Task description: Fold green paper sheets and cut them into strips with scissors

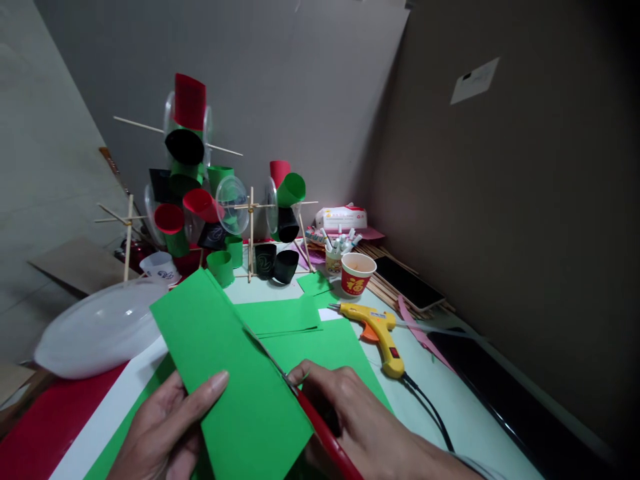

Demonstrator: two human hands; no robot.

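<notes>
In the head view, the left hand [167, 427] pinches a green paper sheet [235, 400], thumb on top. The right hand's [355, 403] fingers clamp red-handled scissors [330, 437], blades along the sheet's right edge, near a yellow glue gun [377, 325].

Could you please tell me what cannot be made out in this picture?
All in the head view:
- Left hand: fingertips other than the thumb's, hidden behind the green sheet.
- Scissors: handle end, cut off by the bottom edge; part of the grip, covered by the right hand.
- Glue gun: its cord's far end, out of sight behind the right forearm.
- Wall paper: any writing, too small to read.
</notes>
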